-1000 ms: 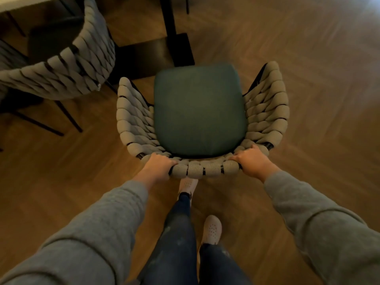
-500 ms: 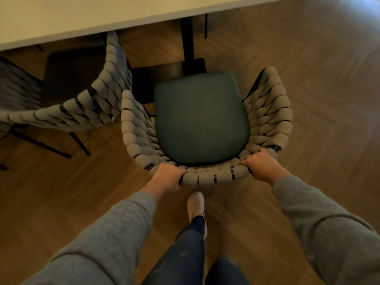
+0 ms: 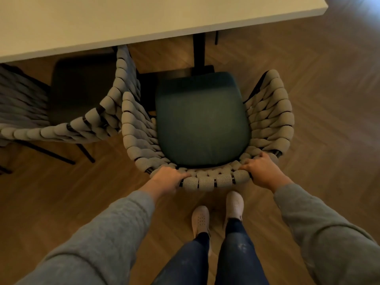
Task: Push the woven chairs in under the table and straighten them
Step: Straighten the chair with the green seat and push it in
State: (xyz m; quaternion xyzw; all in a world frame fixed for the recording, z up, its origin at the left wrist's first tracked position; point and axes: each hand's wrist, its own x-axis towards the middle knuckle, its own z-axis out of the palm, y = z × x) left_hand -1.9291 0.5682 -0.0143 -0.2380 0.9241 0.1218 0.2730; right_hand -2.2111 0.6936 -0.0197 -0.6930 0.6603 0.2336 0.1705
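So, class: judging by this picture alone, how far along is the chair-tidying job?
Done: the left chair sits with its seat partly under the table. In hand: both hands, left and right, grip the backrest of the green-cushioned chair. Left: its seat is wholly clear of the table edge, so pushing in and straightening remain.

Warm brown herringbone wood floor (image 3: 320, 83) in dim light, blurred far right.

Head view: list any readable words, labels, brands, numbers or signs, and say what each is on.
None can be read.
Table top: plain, no print.
Held woven chair and its green cushion: no tag or label shows.
Second woven chair: none.
Shoes: perforations only, no logo legible.
Sleeves and floor: no markings.
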